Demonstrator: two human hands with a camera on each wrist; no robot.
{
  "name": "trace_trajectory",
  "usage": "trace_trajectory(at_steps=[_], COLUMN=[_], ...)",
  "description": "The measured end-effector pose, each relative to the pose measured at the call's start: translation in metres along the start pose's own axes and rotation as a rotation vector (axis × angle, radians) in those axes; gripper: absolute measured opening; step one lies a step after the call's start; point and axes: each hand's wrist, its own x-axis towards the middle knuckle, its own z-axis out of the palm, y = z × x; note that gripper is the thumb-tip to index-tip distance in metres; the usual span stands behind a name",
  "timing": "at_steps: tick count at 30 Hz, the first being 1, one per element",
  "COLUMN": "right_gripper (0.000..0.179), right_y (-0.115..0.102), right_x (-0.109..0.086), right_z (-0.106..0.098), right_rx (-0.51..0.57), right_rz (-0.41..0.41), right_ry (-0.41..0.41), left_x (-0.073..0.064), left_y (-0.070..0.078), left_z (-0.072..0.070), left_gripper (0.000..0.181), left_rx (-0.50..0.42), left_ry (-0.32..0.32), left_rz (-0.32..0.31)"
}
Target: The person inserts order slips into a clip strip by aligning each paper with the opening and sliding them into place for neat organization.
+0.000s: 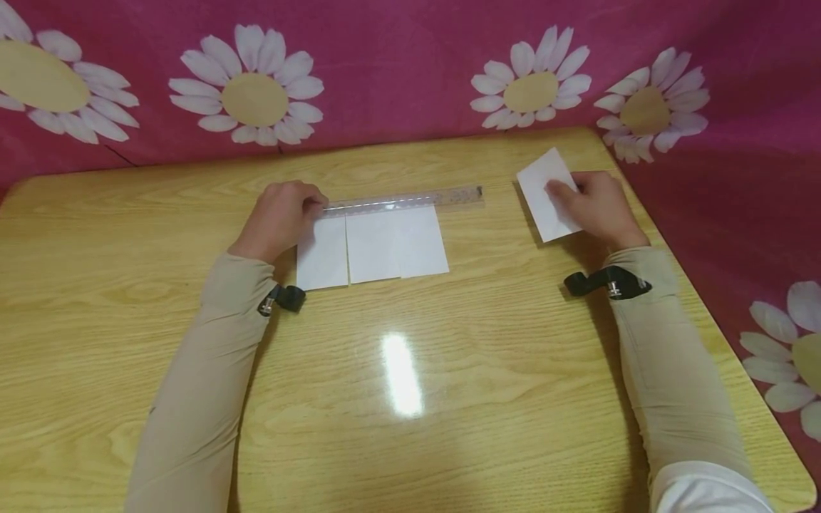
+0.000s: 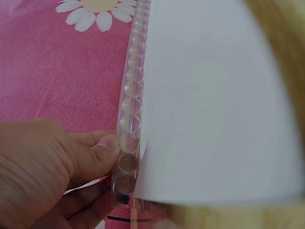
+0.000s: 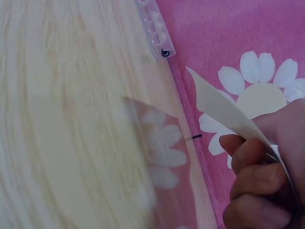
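Note:
A clear plastic ruler (image 1: pixel 400 204) lies along the top edges of white paper pieces on the table. At the ruler's left end, my left hand (image 1: pixel 279 217) pinches it between thumb and fingers; the left wrist view shows the thumb (image 2: pixel 108 145) on its edge. Three pieces sit side by side: a left one (image 1: pixel 322 255) with a narrow gap beside it, a middle one (image 1: pixel 373 246), and a right one (image 1: pixel 423 242) set against the middle. Off to the right, my right hand (image 1: pixel 599 206) holds another white paper piece (image 1: pixel 544 196), tilted up, thumb on its face.
The wood-grain table (image 1: pixel 487 356) has a glossy top with a bright light reflection (image 1: pixel 403 374). Pink cloth with large daisies (image 1: pixel 398 64) hangs behind it and along the right side. A black wrist camera mount (image 1: pixel 285 298) sits on each forearm.

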Motion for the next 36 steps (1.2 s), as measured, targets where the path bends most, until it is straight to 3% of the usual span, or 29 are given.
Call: trace_trajectory(at_steps=[15, 28, 36], right_gripper=[0.055, 0.058, 0.058], right_y=[-0.011, -0.021, -0.02], right_x=[-0.001, -0.006, -0.005], right_z=[0.01, 0.019, 0.023], right_rx=[0.064, 0.169, 0.227], right_rz=[0.025, 0.1, 0.089], right_ry=[-0.056, -0.147, -0.173], left_x=[-0.001, 0.0, 0.0], left_y=[0.002, 0.003, 0.003], left_z=[-0.002, -0.002, -0.002], left_gripper=[0.024, 0.025, 0.024], left_rx=[0.01, 0.01, 0.003], left_ry=[-0.009, -0.009, -0.017], left_rz=[-0.019, -0.01, -0.009])
